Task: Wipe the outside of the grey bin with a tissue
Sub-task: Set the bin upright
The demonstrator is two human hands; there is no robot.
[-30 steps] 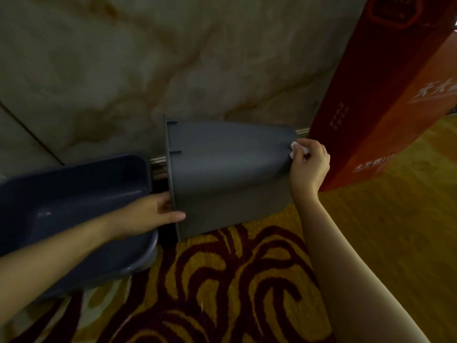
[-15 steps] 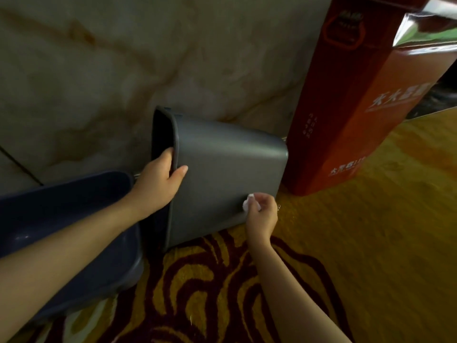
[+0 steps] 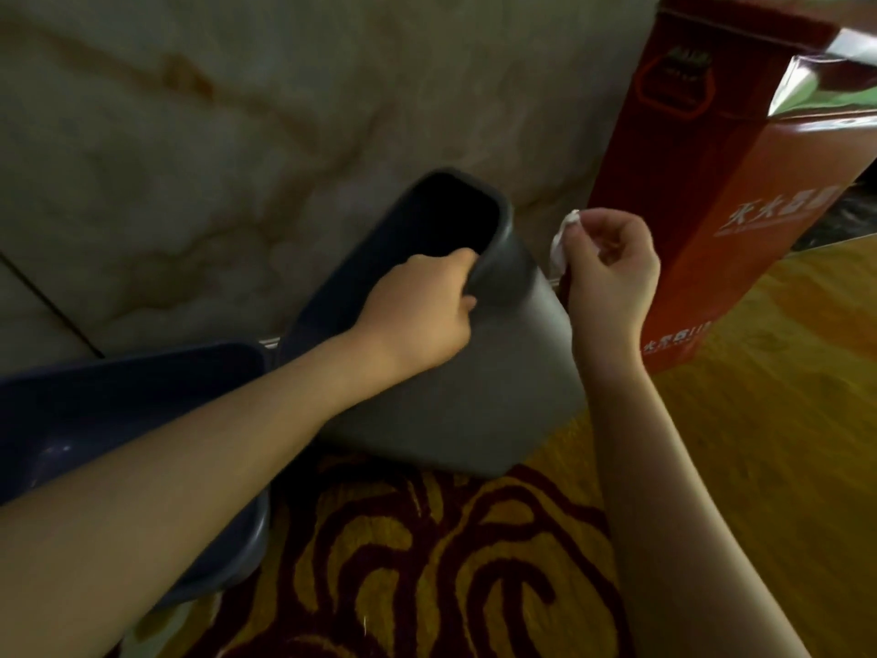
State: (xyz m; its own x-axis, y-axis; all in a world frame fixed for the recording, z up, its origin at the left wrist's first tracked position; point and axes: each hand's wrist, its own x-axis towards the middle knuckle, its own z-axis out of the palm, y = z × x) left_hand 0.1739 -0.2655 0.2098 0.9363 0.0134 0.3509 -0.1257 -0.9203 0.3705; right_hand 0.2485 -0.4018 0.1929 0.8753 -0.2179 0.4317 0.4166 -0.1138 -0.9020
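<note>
Your left hand [image 3: 417,311] grips the rim of the grey bin [image 3: 479,372], which sits tilted on the patterned carpet [image 3: 427,562]. Right of the bin's rim, your right hand [image 3: 610,273] pinches the white tissue [image 3: 562,239]. Just right of the bin stands a red box [image 3: 721,182].
</note>
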